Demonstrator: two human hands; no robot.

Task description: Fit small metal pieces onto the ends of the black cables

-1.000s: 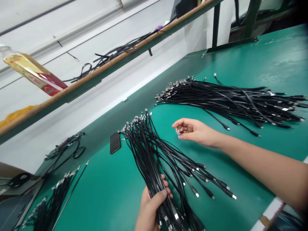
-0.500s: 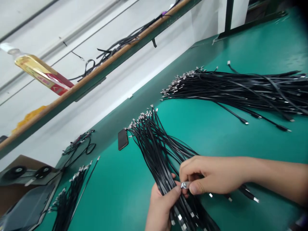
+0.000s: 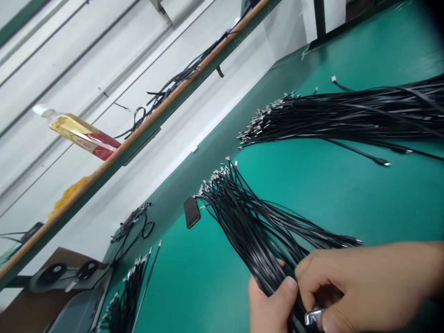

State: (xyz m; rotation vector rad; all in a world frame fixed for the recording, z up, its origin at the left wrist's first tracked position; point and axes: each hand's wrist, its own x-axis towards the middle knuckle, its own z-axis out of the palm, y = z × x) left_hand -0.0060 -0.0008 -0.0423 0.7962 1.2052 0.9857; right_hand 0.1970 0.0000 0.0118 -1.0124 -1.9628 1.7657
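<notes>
A thick bundle of black cables [image 3: 249,231] with small metal plugs at its far end slants across the green table [image 3: 215,273]. My left hand [image 3: 272,300] is wrapped round the near part of this bundle, thumb on top. Just right of it, my right hand [image 3: 360,286] is closed, with a small shiny metal piece [image 3: 314,318] pinched between thumb and fingers, over the cables. What that piece is cannot be made out. The lower ends of the bundle are out of view or under my right hand.
A larger cable pile [image 3: 340,115] lies at the upper right. A phone [image 3: 192,212] rests beside the bundle's far end. More cables [image 3: 130,286] and a machine with black rollers [image 3: 69,275] are at lower left. A shelf [image 3: 152,119] holds a bottle [image 3: 81,134].
The view has tilted and shifted, and both hands now appear lower and further right. My right hand, with the metal piece, has moved down along the bundle.
</notes>
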